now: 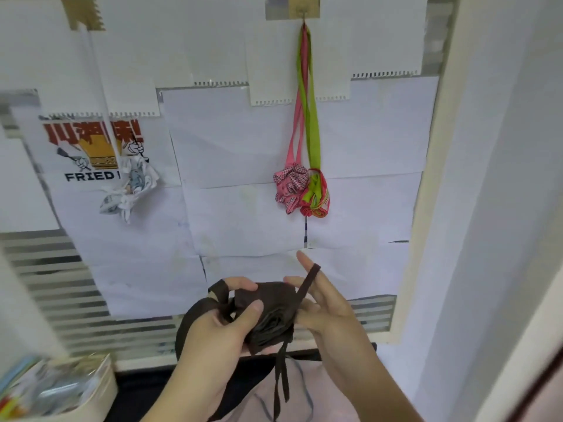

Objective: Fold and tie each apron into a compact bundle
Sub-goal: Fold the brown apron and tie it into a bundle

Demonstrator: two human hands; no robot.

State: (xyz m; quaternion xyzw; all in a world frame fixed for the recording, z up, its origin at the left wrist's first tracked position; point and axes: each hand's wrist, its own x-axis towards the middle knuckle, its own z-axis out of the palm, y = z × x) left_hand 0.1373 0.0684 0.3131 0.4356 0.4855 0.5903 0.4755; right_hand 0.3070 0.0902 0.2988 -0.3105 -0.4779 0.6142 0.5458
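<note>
The brown apron (268, 315) is folded into a thick wad and held in mid-air between both hands, in front of a paper-covered wall. The left hand (213, 324) grips the wad, thumb curled over the near face and fingers round the far side. The right hand (323, 303) pinches 1 strap (307, 284), which runs up from the wad and over its raised fingers. 2 further strap ends (281, 373) hang below the wad. The cloth appears light, soft and limp, so the folds will likely spring open unless the left hand maintains its clamp. Take hold across the folded layers; tension the strap near the wad. 2 tied bundles (300, 191) hang from a hook above the right hand.
</note>
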